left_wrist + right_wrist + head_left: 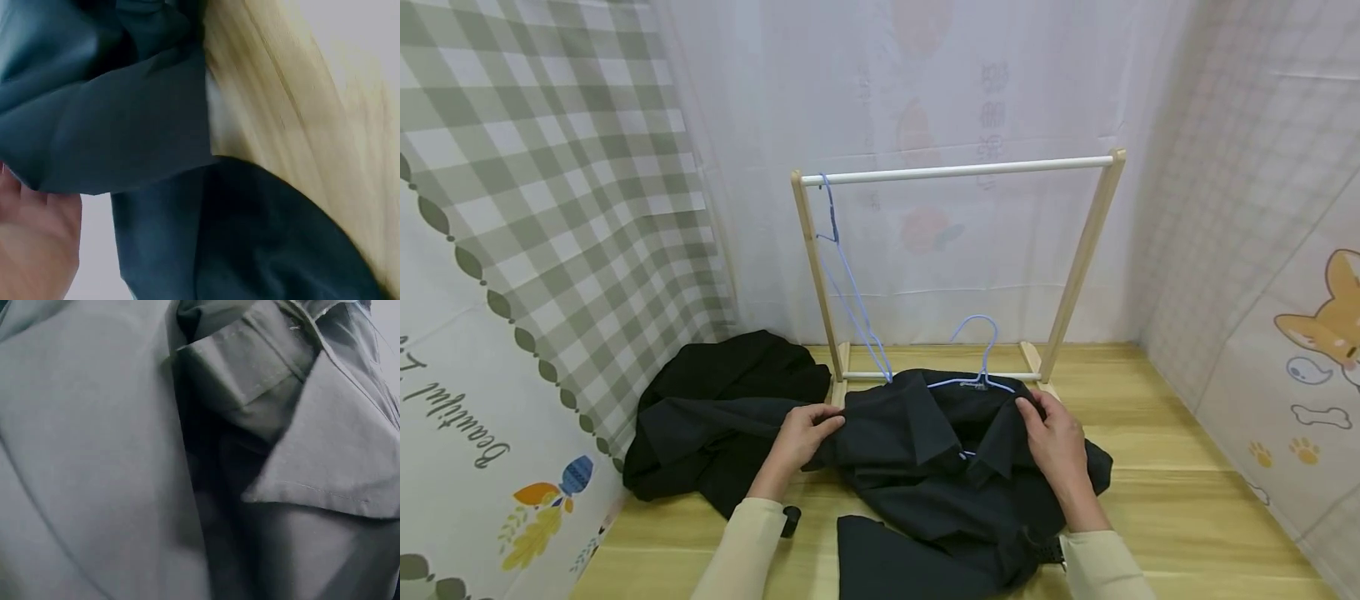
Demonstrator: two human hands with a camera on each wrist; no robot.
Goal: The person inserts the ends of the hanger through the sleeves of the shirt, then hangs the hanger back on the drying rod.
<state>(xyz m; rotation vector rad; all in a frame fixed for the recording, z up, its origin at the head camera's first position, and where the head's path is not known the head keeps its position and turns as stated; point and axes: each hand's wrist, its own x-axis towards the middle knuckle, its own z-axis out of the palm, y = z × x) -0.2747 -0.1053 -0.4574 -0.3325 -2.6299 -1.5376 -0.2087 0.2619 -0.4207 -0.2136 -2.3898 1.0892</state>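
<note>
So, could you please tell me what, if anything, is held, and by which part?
The black shirt: the left hand pinches it near one shoulder, the right hand near the other, beside the collar.

The person's left hand (pixel 802 433) pinches at seven o'clock, the right hand (pixel 1055 442) at four. The left forearm (pixel 747 540) points toward one o'clock, the right forearm (pixel 1099 560) toward eleven.

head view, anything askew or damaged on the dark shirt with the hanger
No damage shows. The dark shirt looks rumpled, though: below its spread collar the fabric lies bunched and creased, in uneven folds on the table.
</note>
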